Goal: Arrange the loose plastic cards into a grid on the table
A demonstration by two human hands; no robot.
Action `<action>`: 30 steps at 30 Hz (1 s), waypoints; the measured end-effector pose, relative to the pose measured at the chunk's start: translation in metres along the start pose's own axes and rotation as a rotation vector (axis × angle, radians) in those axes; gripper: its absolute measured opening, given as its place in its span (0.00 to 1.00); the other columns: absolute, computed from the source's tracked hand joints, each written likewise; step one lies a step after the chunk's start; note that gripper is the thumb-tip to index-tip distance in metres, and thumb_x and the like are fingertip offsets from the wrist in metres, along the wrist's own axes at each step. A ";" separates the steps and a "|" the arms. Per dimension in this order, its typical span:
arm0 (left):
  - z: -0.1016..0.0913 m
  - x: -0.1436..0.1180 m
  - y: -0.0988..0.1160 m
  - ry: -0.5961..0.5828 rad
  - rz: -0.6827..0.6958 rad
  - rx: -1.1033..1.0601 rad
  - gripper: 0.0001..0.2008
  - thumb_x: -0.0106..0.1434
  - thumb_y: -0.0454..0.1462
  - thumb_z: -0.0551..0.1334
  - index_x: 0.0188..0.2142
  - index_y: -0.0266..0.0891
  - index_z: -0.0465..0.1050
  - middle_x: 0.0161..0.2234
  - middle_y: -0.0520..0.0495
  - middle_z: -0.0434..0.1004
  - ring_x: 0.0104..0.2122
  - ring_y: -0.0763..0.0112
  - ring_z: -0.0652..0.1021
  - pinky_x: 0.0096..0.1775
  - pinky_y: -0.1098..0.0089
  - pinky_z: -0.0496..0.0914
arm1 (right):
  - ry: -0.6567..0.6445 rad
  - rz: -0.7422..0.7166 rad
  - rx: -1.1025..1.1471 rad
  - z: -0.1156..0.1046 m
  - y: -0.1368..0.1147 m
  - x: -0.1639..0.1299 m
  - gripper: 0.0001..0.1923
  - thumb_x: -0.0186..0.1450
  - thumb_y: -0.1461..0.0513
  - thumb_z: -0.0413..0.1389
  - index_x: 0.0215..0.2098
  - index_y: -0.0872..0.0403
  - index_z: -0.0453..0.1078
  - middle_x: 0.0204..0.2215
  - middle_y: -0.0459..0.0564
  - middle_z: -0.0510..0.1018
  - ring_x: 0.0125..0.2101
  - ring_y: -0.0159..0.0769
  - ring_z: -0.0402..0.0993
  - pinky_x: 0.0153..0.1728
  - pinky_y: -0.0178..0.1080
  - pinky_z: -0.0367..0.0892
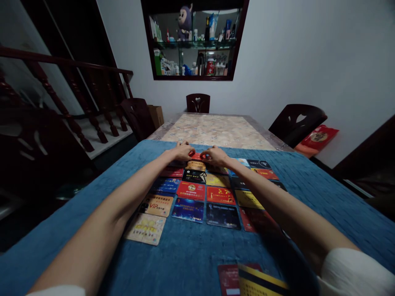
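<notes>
Both arms reach forward over plastic cards laid in columns on a blue cloth. My left hand (184,152) and my right hand (215,157) meet at the far end, fingers bent onto the two ends of a red card (196,156). That card lies at the top of its column, above a gold card (196,165) and a black VIP card (194,176). Nearer me are a red card with a round picture (191,191), a dark blue card (188,210) and a cream card (146,228). My forearms hide parts of the outer columns.
A maroon card (228,279) and a yellow card with a dark stripe (262,283) lie at the near edge. The blue cloth (191,255) covers the near table; a patterned tabletop (212,130) shows beyond. Chairs (198,102) stand around, with a red bag (321,137) at right.
</notes>
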State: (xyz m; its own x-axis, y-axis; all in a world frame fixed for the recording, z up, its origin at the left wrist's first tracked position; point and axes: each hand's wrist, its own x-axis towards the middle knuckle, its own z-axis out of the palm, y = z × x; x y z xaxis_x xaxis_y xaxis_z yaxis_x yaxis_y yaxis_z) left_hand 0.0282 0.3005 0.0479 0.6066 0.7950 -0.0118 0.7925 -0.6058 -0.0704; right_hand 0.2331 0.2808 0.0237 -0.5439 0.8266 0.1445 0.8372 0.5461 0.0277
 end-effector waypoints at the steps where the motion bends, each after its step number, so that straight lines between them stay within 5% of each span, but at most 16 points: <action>1: 0.000 0.000 0.000 -0.002 -0.001 0.000 0.13 0.56 0.35 0.60 0.41 0.42 0.76 0.45 0.43 0.79 0.57 0.48 0.64 0.55 0.44 0.59 | -0.005 -0.002 0.003 0.001 0.000 0.001 0.15 0.68 0.56 0.55 0.50 0.48 0.77 0.41 0.52 0.82 0.42 0.43 0.74 0.45 0.40 0.61; 11: 0.003 0.000 0.000 0.001 -0.007 -0.004 0.10 0.56 0.35 0.60 0.37 0.41 0.77 0.45 0.42 0.79 0.57 0.47 0.64 0.56 0.47 0.59 | -0.020 -0.014 0.010 0.004 0.003 0.003 0.16 0.67 0.56 0.55 0.50 0.48 0.77 0.41 0.52 0.82 0.42 0.42 0.74 0.47 0.39 0.62; 30: 0.003 -0.008 0.001 0.117 0.020 -0.011 0.15 0.59 0.35 0.58 0.45 0.41 0.78 0.49 0.39 0.76 0.56 0.48 0.65 0.54 0.48 0.62 | 0.063 0.038 0.016 -0.005 -0.005 -0.009 0.16 0.70 0.55 0.53 0.51 0.47 0.76 0.51 0.54 0.77 0.50 0.47 0.70 0.44 0.42 0.65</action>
State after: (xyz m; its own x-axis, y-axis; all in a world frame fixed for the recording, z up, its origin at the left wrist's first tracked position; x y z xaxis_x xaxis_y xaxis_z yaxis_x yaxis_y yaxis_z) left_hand 0.0240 0.2936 0.0449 0.6250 0.7738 0.1034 0.7804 -0.6223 -0.0607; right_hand 0.2345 0.2700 0.0269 -0.5069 0.8367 0.2073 0.8558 0.5173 0.0050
